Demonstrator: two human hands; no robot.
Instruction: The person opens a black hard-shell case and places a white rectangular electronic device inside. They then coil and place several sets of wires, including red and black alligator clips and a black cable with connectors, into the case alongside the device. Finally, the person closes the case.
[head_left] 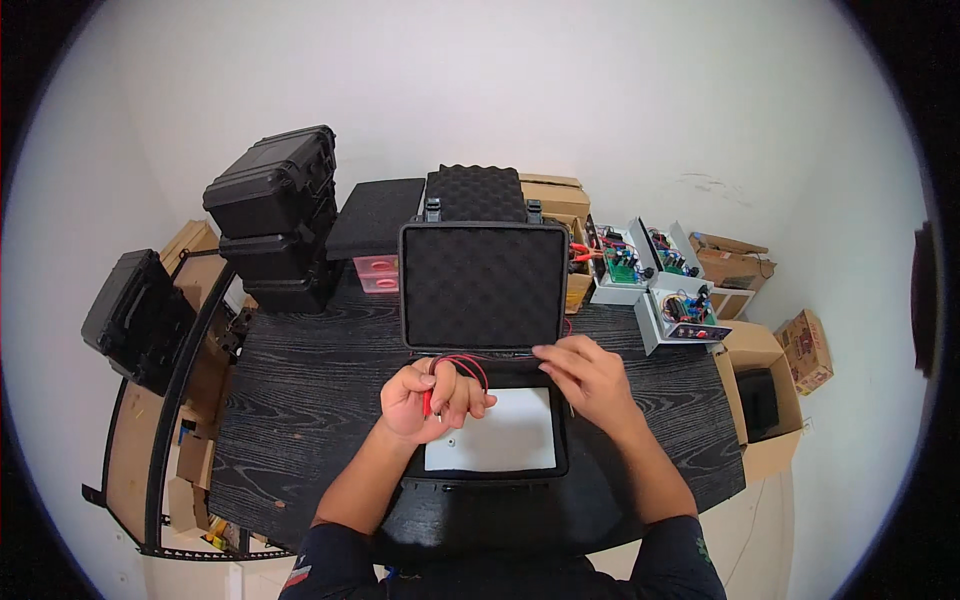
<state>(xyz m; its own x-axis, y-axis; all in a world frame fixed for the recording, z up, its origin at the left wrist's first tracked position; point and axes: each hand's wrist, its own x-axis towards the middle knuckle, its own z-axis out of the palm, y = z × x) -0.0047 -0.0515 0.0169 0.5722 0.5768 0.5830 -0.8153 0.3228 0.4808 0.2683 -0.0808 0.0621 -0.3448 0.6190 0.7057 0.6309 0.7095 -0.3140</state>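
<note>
An open black hard case [561, 420] lies in front of me, its lid [484, 288] raised and lined with dark egg-crate foam. A white panel [510, 432] fills the lower half. Above the panel's left part, my left hand [425, 400] is closed around a looped red and black test lead [466, 361]. A red end piece [427, 403] pokes out below its fingers. My right hand [590, 382] is at the case's right side, near the hinge, thumb and forefinger brought together. Whatever lies between those fingertips is too small to make out.
Black hard cases [275, 215] are stacked at the back left; another case [140, 315] stands on a side rack. Foam [375, 215] tops a pink drawer box [377, 272]. Open electronics boxes [683, 318] sit back right, near a carton [765, 375] by the dark table [290, 400].
</note>
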